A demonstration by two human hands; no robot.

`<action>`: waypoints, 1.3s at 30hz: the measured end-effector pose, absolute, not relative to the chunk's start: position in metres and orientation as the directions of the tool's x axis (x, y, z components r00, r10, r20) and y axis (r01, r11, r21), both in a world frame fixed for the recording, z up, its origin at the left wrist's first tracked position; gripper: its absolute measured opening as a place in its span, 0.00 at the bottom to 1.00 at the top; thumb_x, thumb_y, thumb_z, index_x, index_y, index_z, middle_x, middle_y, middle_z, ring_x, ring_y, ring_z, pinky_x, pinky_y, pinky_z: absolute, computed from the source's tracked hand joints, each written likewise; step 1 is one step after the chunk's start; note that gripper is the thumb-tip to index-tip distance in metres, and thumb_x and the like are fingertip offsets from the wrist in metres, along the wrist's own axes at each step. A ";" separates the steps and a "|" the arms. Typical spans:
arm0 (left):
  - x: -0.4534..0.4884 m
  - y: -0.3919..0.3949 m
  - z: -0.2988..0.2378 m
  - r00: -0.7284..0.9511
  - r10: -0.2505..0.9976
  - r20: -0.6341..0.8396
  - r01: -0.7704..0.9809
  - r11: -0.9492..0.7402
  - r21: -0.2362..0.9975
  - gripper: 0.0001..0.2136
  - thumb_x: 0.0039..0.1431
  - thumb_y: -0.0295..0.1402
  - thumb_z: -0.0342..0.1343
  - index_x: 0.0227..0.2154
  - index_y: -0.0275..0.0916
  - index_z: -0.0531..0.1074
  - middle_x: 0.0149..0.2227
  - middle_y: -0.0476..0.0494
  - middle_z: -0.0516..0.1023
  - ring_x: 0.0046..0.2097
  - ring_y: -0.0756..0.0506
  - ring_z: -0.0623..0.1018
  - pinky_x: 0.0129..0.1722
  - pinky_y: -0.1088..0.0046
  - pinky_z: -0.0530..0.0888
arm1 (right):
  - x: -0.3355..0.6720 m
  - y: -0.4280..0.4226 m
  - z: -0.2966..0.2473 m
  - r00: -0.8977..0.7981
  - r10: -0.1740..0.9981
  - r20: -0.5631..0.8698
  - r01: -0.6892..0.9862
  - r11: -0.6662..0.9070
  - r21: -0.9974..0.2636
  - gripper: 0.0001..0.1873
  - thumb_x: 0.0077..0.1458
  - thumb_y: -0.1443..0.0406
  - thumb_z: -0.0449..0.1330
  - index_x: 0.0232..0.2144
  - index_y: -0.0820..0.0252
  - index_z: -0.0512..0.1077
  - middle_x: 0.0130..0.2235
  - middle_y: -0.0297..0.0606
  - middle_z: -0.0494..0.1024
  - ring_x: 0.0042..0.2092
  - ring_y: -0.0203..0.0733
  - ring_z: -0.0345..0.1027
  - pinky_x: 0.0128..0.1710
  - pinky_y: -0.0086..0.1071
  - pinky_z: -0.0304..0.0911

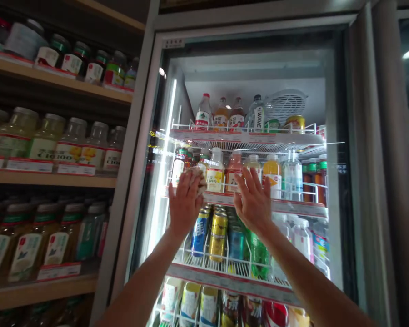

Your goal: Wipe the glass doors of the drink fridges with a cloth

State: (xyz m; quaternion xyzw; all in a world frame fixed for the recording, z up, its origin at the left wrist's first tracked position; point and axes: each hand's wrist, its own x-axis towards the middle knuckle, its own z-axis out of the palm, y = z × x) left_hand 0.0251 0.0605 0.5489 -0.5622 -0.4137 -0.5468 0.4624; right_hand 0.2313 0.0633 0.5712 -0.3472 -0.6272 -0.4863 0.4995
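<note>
Both hands are up at the glass door (245, 68) of a drinks fridge. The left hand (183, 206) is sitting at 9 o'clock of the right hand (254, 204), fingers pressed together over one crumpled cloth (199, 177). The cloth is poking out at that hand's 1 o'clock and lying against the glass. The right hand is holding nothing, five fingers spread, palm facing the door. Behind the glass at 12 o'clock, the top shelf is showing four bottles (237, 113) in a row, with two tins (295, 122) at their 3 o'clock. At 6 o'clock under the hands, three front-row cans (218, 231) are standing side by side: blue, gold, teal.
</note>
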 end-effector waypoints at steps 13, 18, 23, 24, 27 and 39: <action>0.027 0.059 0.512 0.271 -0.066 0.960 0.932 -0.231 -0.279 0.24 0.61 0.33 0.43 0.61 0.43 0.55 0.62 0.41 0.60 0.65 0.43 0.54 0.64 0.58 0.46 | 0.232 0.063 0.569 -0.253 -0.044 0.967 0.917 0.307 0.254 0.26 0.57 0.64 0.50 0.58 0.54 0.56 0.64 0.41 0.57 0.66 0.47 0.43 0.63 0.52 0.39; -0.019 0.060 0.524 -0.171 -0.099 0.980 0.969 -0.199 0.149 0.23 0.62 0.35 0.44 0.60 0.39 0.56 0.63 0.34 0.58 0.64 0.39 0.57 0.62 0.53 0.51 | 0.232 0.064 0.569 -0.245 -0.062 0.968 0.917 0.309 0.252 0.25 0.57 0.64 0.50 0.57 0.55 0.58 0.63 0.41 0.59 0.66 0.46 0.45 0.63 0.51 0.39; 0.017 0.059 0.521 0.077 -0.102 0.992 0.964 -0.245 -0.100 0.23 0.61 0.33 0.44 0.60 0.39 0.57 0.63 0.36 0.58 0.65 0.41 0.54 0.62 0.56 0.52 | 0.232 0.065 0.568 -0.245 -0.083 0.966 0.909 0.327 0.258 0.26 0.58 0.63 0.50 0.59 0.55 0.56 0.63 0.42 0.59 0.65 0.48 0.46 0.63 0.51 0.40; 0.023 0.059 0.520 0.167 -0.095 0.981 0.951 -0.249 -0.186 0.23 0.61 0.33 0.44 0.60 0.40 0.57 0.62 0.38 0.59 0.65 0.42 0.54 0.63 0.57 0.50 | 0.233 0.065 0.568 -0.247 -0.089 0.965 0.908 0.328 0.262 0.26 0.58 0.63 0.49 0.59 0.55 0.56 0.63 0.43 0.59 0.65 0.48 0.46 0.63 0.52 0.40; 0.010 0.060 0.524 0.199 -0.098 0.975 0.951 -0.221 -0.216 0.23 0.61 0.34 0.44 0.59 0.41 0.57 0.62 0.38 0.61 0.65 0.42 0.56 0.63 0.57 0.48 | 0.233 0.065 0.568 -0.259 -0.102 0.961 0.907 0.317 0.278 0.27 0.58 0.63 0.50 0.59 0.55 0.55 0.62 0.43 0.59 0.65 0.48 0.47 0.62 0.52 0.42; 0.044 0.058 0.512 0.240 -0.083 0.967 0.941 -0.226 -0.253 0.22 0.62 0.34 0.44 0.59 0.40 0.58 0.62 0.39 0.61 0.66 0.43 0.53 0.63 0.56 0.49 | 0.232 0.066 0.567 -0.239 -0.052 0.970 0.897 0.372 0.241 0.30 0.57 0.65 0.49 0.61 0.54 0.52 0.64 0.42 0.57 0.66 0.51 0.44 0.63 0.55 0.38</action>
